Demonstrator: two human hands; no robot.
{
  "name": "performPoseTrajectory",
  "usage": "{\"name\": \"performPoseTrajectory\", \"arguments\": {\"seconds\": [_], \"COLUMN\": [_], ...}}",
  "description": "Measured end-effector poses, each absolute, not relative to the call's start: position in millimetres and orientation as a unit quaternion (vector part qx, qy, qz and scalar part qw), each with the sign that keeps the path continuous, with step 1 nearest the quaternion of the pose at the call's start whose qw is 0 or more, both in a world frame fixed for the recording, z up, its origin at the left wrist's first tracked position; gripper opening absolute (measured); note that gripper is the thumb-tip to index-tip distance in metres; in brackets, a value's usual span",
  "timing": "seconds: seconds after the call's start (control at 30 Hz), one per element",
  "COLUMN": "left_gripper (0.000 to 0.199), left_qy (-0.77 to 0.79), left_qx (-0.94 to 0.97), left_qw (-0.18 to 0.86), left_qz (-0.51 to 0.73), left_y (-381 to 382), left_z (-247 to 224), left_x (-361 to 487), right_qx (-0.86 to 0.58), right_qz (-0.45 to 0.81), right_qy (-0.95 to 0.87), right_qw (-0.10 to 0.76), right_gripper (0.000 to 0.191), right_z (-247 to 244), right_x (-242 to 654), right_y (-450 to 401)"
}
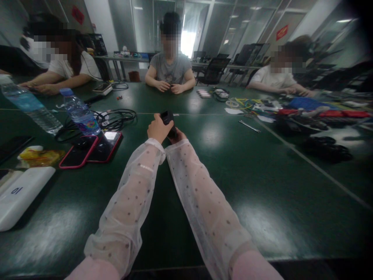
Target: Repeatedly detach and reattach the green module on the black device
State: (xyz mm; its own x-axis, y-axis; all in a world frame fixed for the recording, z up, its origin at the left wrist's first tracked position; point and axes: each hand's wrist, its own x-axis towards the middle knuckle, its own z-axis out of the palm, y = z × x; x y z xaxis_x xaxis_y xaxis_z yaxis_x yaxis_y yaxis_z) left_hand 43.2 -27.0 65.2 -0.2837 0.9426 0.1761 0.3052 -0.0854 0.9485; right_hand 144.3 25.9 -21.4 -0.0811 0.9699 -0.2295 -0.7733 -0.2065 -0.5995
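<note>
Over the table [279,186], we hold a black object [168,116] clasped between our left hand [157,127] and right hand [180,136], apparently to steady it from both sides.

Sheer white oversleeves [125,206], dark, perhaps star-shaped dots [129,213], pink sleeves [253,267]

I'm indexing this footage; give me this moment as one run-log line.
left hand: gripping small black boxy object | right hand: at same object, partly hidden | contact with glossy dark-green table: unclear
</note>
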Motion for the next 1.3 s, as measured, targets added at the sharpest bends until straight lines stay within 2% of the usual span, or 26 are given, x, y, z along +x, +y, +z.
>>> {"name": "performPoseTrajectory", "arguments": {"seconds": [0.1, 0.23, 0.33, 0.43, 0.5, 0.77, 1.3], "left_gripper": [0.047, 0.028, 0.035, 0.057, 0.064, 0.06, 0.06], "left_qy": [0.571, 0.447, 0.367, 0.36, 0.378, 0.311, 0.308], "left_qx": [0.486, 0.393, 0.302, 0.227, 0.181, 0.146, 0.16], "left_qw": [0.382, 0.586, 0.683, 0.696, 0.697, 0.715, 0.709], "left_qz": [0.541, 0.549, 0.554, 0.578, 0.582, 0.61, 0.614], "left_y": [-17, -12, -12, -9, -5, -4, 0], "left_z": [69, 64, 45, 18, 5, 1, -4], "left_x": [27, 5, -1, 0, 1, -4, -3], "right_qx": [-0.297, -0.303, -0.297, -0.287, -0.282, -0.285, -0.293], "right_qz": [0.714, 0.722, 0.729, 0.735, 0.738, 0.737, 0.734], "right_qy": [-0.144, -0.124, -0.127, -0.134, -0.135, -0.136, -0.138], "right_qw": [0.618, 0.61, 0.604, 0.599, 0.598, 0.598, 0.597], "right_gripper": [0.023, 0.021, 0.023, 0.024, 0.025, 0.029, 0.028], "right_z": [-19, -15, -14, -14, -15, -17, -17], "right_x": [146, 148, 149, 150, 150, 151, 152], "right_y": [25, 23, 21, 20, 20, 22, 23]}}
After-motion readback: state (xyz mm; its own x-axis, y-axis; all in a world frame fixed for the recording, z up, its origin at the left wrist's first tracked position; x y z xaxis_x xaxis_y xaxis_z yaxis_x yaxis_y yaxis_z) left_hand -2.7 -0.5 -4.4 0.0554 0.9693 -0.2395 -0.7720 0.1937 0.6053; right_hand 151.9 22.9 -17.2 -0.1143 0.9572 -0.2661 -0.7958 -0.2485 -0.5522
